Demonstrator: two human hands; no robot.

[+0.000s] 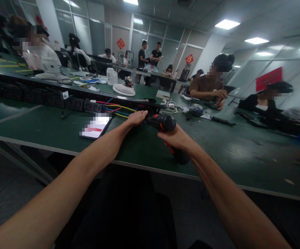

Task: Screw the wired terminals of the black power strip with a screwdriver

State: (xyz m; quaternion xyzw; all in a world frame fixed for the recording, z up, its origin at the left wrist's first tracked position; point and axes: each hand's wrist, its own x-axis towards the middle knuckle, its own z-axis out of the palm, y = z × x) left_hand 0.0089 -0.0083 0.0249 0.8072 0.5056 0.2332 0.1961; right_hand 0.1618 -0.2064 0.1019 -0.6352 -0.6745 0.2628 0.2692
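Observation:
My right hand (175, 136) is wrapped round the grip of a black and red cordless drill (162, 121), its nose pointing left and away from me. Close to the drill's nose, my left hand (137, 118) has its fingers closed by the right end of a long black power strip (53, 99). What those fingers pinch, if anything, is hidden. Loose red, blue and yellow wires (122, 110) run from the strip's sockets toward my left hand. The drill's tip is too dark to make out.
A lit phone (96, 126) lies left of my left forearm on the green table (217, 152). Beyond the strip are a white fan (124, 90), a white jug (111, 76) and a coiled white cable (172, 107). Co-workers sit across the table, one in a brown shirt (204, 86).

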